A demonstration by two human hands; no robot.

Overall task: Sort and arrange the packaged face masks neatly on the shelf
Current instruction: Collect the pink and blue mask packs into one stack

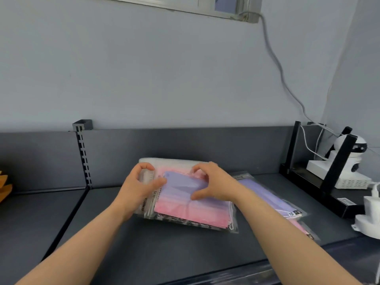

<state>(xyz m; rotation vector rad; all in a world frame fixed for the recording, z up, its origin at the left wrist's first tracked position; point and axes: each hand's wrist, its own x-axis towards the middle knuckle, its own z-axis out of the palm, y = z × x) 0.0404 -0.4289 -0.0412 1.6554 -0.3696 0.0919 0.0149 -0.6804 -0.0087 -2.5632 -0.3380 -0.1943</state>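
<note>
A stack of clear packets holding pink and lilac face masks (191, 210) lies on the dark grey shelf (144, 249), near its back panel. My left hand (139, 188) grips the stack's left edge, thumb on top and fingers curled over the far corner. My right hand (213, 184) holds the top packet at its far right side, fingers curled over the back edge and thumb pressed on the lilac mask. More mask packets (283, 206), lilac over pink, lie flat to the right, partly hidden behind my right forearm.
A black rack (339, 167) at the right holds a white camera (353, 149) and a white box, with cables running up the wall. A white plug device (370, 219) sits at the right edge. A slotted upright (83, 153) divides the shelf's back panel.
</note>
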